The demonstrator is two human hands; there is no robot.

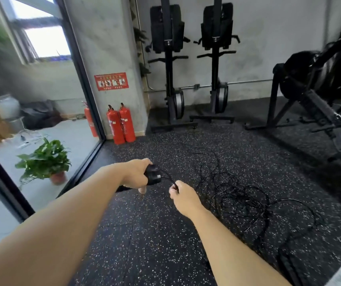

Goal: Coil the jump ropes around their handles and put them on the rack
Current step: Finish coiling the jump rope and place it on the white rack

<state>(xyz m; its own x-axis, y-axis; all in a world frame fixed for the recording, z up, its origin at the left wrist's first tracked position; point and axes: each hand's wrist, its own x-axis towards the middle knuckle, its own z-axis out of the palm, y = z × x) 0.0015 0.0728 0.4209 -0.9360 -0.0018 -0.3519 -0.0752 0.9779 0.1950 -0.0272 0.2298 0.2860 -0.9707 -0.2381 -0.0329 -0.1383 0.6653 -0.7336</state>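
Note:
My left hand (136,174) grips black jump-rope handles (152,174) held over the speckled rubber floor; their lower ends stick out below the wrist. A thin black rope (168,178) runs from the handles to my right hand (183,196), which pinches it a short way to the right. Beyond that hand, a loose tangle of black rope (239,195) lies spread on the floor to the right, with long loops trailing toward the lower right. No rack for the ropes shows in this view.
Two red fire extinguishers (121,124) stand against a concrete pillar. Two upright black rowing machines (194,65) lean at the back wall, another black machine (320,96) sits at right. A glass wall (41,112) with a potted plant (46,162) behind it bounds the left.

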